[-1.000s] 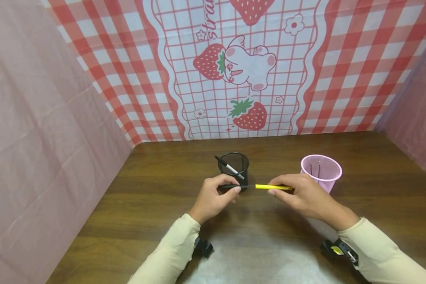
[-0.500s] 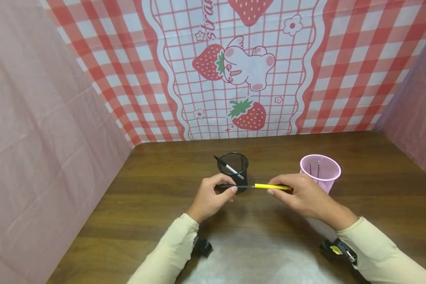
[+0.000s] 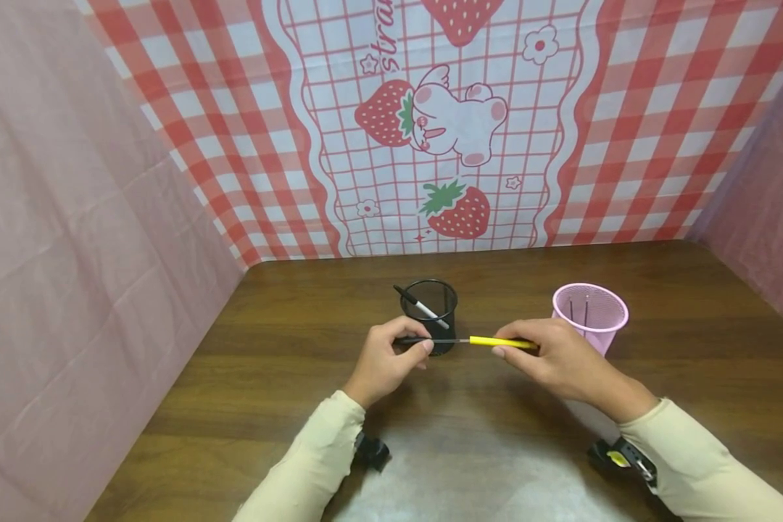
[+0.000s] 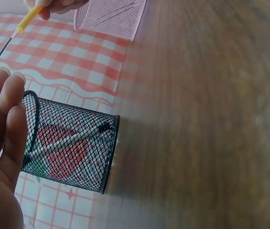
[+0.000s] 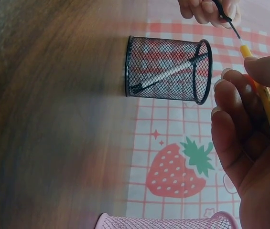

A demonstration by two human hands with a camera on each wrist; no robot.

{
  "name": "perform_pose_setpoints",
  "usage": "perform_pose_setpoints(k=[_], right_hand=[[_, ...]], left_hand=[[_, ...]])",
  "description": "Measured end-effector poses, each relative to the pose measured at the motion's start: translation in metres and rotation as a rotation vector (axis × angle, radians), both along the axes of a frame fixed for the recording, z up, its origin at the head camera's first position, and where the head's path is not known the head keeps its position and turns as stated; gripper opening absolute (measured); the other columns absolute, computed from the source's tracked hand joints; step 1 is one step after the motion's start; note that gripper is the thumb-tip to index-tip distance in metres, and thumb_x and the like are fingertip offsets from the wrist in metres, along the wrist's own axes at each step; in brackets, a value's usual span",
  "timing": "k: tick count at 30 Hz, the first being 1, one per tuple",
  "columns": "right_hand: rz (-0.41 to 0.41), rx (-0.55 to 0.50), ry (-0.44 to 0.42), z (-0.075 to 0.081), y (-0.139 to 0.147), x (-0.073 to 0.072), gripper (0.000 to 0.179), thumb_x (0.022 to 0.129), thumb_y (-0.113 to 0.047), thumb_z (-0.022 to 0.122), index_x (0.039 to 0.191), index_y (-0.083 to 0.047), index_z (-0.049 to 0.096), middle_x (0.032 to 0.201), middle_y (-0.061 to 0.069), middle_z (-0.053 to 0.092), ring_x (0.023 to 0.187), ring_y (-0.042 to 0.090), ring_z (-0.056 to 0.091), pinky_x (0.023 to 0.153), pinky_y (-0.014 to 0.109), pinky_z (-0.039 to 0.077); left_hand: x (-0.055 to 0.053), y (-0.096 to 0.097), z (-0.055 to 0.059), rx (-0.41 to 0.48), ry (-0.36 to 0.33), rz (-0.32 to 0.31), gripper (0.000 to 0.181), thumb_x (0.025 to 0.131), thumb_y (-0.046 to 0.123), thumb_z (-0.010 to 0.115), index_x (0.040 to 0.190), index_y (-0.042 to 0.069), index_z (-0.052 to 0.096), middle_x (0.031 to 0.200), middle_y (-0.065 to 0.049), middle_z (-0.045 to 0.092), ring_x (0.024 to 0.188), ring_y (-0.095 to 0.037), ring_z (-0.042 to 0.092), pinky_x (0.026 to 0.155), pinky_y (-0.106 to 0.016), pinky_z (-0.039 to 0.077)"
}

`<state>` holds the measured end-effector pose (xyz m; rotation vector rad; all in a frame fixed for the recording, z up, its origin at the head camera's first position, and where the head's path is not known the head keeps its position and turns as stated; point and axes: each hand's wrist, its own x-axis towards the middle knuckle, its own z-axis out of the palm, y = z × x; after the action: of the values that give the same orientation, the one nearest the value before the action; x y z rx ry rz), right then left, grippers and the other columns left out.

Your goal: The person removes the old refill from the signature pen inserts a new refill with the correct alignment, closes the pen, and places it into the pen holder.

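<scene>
Worktop (image 3: 235, 406) with pink cup (image 3: 605, 339), black cup (image 3: 449, 333) and a level, two-handed hold

Right hand (image 3: 561, 359) pinches a yellow handle (image 3: 489, 341), left hand (image 3: 380, 362) a black grip (image 3: 409, 340), both in front of the cups; they are held end to end, probably so the thin shaft (image 3: 446, 341) between them runs straight.

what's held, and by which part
The left hand pinches the black rod by its thicker end; the right hand holds the yellow stick partway along.
</scene>
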<state>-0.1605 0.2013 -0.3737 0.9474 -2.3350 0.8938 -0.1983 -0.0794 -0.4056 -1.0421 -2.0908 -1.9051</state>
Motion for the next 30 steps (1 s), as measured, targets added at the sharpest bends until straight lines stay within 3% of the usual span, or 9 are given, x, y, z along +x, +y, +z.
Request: perform_pose_setpoints(k=[4, 10, 17, 21, 26, 30], right_hand=[[0.001, -0.002, 0.007, 0.0, 0.0, 0.0, 0.019, 0.08, -0.005, 0.082, 0.094, -0.016, 0.075, 0.078, -0.018, 0.063, 0.063, 0.0, 0.052, 0.055, 0.014, 0.043], [-0.009, 0.0, -0.002, 0.0, 0.0, 0.0, 0.019, 0.08, -0.006, 0.082, 0.094, -0.017, 0.075, 0.078, -0.019, 0.063, 0.063, 0.0, 0.051, 0.055, 0.014, 0.043], [-0.01, -0.002, -0.006, 0.0, 0.001, 0.0, 0.019, 0.081, -0.007, 0.083, 0.095, -0.017, 0.075, 0.077, -0.019, 0.062, 0.062, 0.0, 0.051, 0.054, 0.015, 0.043], [-0.006, -0.005, -0.007, 0.001, 0.002, -0.001, 0.018, 0.081, -0.007, 0.082, 0.095, -0.016, 0.075, 0.077, -0.018, 0.062, 0.062, 0.0, 0.051, 0.054, 0.015, 0.043], [-0.016, 0.005, -0.013, 0.001, 0.003, -0.001, 0.018, 0.082, -0.007, 0.082, 0.095, -0.017, 0.075, 0.076, -0.018, 0.061, 0.062, 0.001, 0.05, 0.053, 0.016, 0.043], [-0.029, 0.007, -0.021, 0.0, 0.004, -0.001, 0.019, 0.082, -0.007, 0.082, 0.094, -0.02, 0.074, 0.074, -0.019, 0.059, 0.061, 0.001, 0.049, 0.053, 0.017, 0.042]], left_hand=[[0.0, 0.0, 0.001, -0.006, 0.003, 0.024, 0.005, 0.09, -0.001, 0.069, 0.093, -0.003, 0.066, 0.079, -0.016, 0.07, 0.059, -0.016, 0.066, 0.055, -0.038, 0.061], [0.0, 0.001, 0.003, -0.021, -0.018, 0.041, 0.005, 0.089, -0.007, 0.067, 0.093, -0.007, 0.064, 0.079, -0.026, 0.068, 0.059, -0.015, 0.064, 0.055, -0.037, 0.061], [0.015, 0.001, 0.023, -0.007, -0.002, 0.034, 0.004, 0.089, -0.008, 0.066, 0.091, -0.009, 0.063, 0.076, -0.027, 0.066, 0.059, -0.015, 0.064, 0.055, -0.037, 0.061], [0.018, 0.001, 0.026, 0.004, 0.007, 0.034, 0.004, 0.088, -0.008, 0.066, 0.09, -0.009, 0.063, 0.076, -0.026, 0.066, 0.059, -0.015, 0.064, 0.055, -0.037, 0.061], [0.017, 0.001, 0.024, 0.009, -0.009, 0.035, 0.003, 0.089, -0.009, 0.066, 0.091, -0.009, 0.063, 0.077, -0.027, 0.066, 0.06, -0.017, 0.064, 0.056, -0.039, 0.062], [0.006, 0.0, 0.009, 0.025, -0.014, 0.024, 0.004, 0.091, -0.003, 0.068, 0.093, -0.004, 0.064, 0.078, -0.026, 0.066, 0.06, -0.018, 0.066, 0.056, -0.04, 0.062]])
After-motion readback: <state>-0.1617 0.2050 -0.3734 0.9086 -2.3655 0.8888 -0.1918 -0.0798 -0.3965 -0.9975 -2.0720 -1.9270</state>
